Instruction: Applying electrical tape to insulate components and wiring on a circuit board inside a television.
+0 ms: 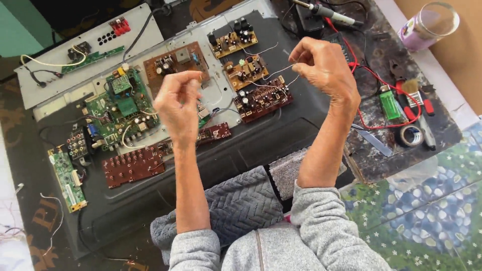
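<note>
Fingers (297, 54) of your right hand (324, 68) and left hand (178, 103) pinch a thin wire (281, 70), stretched taut between them above the brown circuit boards (263, 98); keep tension while straightening.

Boards crowded the panel's upper half; its lower half lay open.

Between the raised left hand (176, 103) and right hand (324, 65) a thin pale wire (281, 70) crossed the gap, barring a straight drop onto the small brown circuit boards (251, 75) below. The green circuit board (123, 108) filled the left side. The dark flat back panel (261, 145) lay bare near the grey quilted cloth (236, 200). Right of it, red leads (374, 80), a tape roll (410, 135) and a glass jar (429, 25) cluttered the way.
</note>
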